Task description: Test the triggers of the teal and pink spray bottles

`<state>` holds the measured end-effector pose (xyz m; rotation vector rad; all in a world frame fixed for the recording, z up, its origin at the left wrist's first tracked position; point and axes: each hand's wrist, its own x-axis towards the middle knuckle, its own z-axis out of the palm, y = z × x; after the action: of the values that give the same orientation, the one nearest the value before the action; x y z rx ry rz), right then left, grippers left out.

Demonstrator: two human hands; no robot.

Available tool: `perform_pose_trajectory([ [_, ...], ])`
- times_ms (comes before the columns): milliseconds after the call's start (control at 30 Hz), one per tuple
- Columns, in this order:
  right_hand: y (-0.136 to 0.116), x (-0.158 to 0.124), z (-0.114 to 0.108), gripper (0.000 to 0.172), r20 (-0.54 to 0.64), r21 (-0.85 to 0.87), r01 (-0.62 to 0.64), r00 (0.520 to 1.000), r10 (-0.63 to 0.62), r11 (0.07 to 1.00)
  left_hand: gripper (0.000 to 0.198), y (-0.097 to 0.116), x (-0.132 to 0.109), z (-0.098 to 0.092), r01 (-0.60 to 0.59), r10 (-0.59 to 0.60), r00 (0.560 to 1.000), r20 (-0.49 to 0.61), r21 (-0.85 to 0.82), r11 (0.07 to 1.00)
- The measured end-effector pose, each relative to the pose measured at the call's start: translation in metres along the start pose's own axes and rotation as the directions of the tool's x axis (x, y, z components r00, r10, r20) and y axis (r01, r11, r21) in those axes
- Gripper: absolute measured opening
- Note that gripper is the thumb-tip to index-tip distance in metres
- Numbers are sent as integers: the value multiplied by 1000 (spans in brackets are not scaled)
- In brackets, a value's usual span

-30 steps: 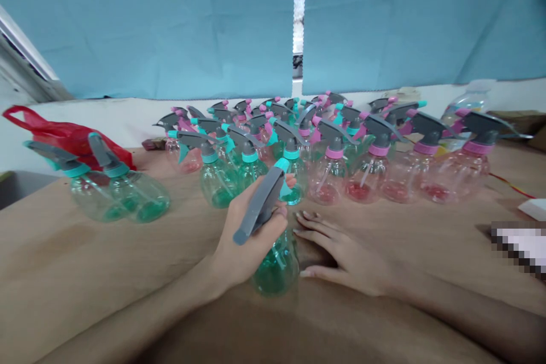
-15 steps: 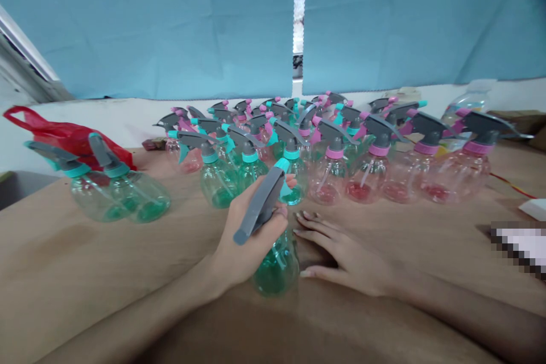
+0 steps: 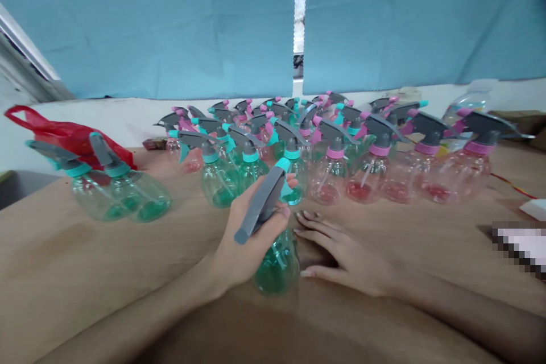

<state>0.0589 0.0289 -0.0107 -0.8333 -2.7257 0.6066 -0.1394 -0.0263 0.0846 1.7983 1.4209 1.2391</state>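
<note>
My left hand (image 3: pixel 251 239) is closed around the neck of a green spray bottle (image 3: pixel 277 270) with a grey and turquoise trigger head. That bottle stands on the wooden table (image 3: pixel 170 284), near its front edge, and part of its neck is hidden by the fingers. Just to its right, my right hand (image 3: pixel 341 250) lies palm down on the table, fingers spread, holding nothing. Beyond my hands runs a row of spray bottles: green ones such as this bottle (image 3: pixel 219 182) on the left, and pink ones such as this bottle (image 3: pixel 367 179) on the right.
Two green spray bottles (image 3: pixel 140 196) stand apart at the left, before a red plastic bag (image 3: pixel 72 131). Several more spray bottles crowd behind the front row. A pixelated flat object (image 3: pixel 522 244) lies at the right edge. A blue curtain (image 3: pixel 170 28) hangs behind.
</note>
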Motion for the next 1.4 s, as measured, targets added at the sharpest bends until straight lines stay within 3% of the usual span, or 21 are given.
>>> perform_pose_trajectory([
  [333, 0, -1, 1, 72, -33, 25, 18, 999, -17, 1000, 27, 1, 1, -1, -1, 2, 1000, -23, 38, 999],
  [567, 2, -1, 4, 71, -65, 30, 39, 997, -37, 999, 8, 9, 2, -7, -65, 66, 998, -11, 81, 995],
  [867, -25, 2, -20, 69, 22, 66, 11, 1000, -12, 998, 20, 4, -7, -11, -122, 119, 991, 63, 44, 992],
  [1100, -58, 17, -35, 64, -64, 94, 29, 998, -23, 995, 27, -3, -17, -21, -108, 117, 989, -91, 98, 989],
  [1267, -91, 40, -31, 60, -172, 125, 62, 984, -40, 990, 36, -13, -28, -44, -67, 113, 975, -192, 234, 970],
  [1400, -122, 68, -18, 62, -258, 12, 35, 966, -31, 999, 52, -28, -35, -67, -7, 123, 946, -300, 361, 933],
])
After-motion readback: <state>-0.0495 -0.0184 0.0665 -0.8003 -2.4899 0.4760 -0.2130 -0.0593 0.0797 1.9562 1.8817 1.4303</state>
